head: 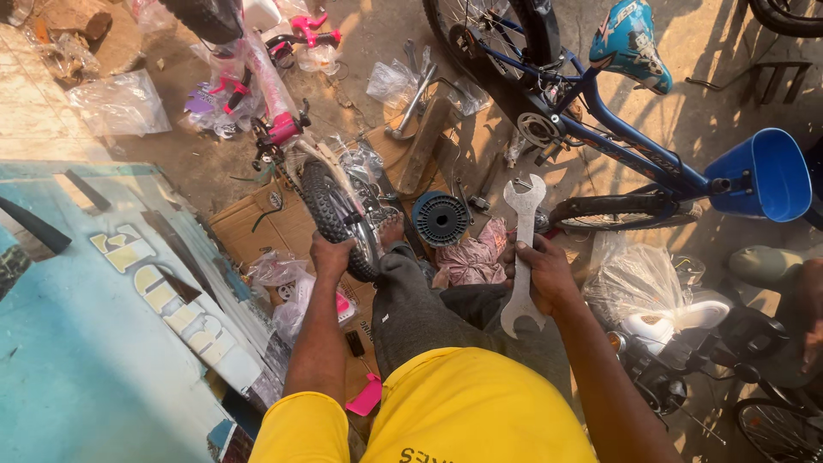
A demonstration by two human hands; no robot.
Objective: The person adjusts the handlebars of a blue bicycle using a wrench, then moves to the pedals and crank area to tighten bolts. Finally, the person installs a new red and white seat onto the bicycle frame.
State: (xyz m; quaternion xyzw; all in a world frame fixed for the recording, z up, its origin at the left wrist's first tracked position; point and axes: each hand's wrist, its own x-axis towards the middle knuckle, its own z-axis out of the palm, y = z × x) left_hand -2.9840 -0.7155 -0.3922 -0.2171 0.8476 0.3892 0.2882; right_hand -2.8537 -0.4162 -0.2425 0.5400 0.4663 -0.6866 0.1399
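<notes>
My left hand [330, 255] grips the black tyre of a small wheel [336, 212] on a pink and white child's bicycle [273, 96] that lies on flattened cardboard. In my right hand [542, 273] I hold a large flat double-ended metal spanner [521, 249], upright, its upper jaw near the rear tyre of a blue bicycle [619, 137]. My bare foot [392, 228] rests beside the small wheel, and my grey-trousered leg [411, 309] stretches between my arms.
A black ribbed spool [441, 218] and a pink cloth [470, 257] lie ahead of my knee. A blue tub [765, 174] hangs on the blue bicycle. A turquoise painted board [94, 334] fills the left. Plastic bags [639, 279], hand tools [411, 107] and a sandal [767, 266] lie about.
</notes>
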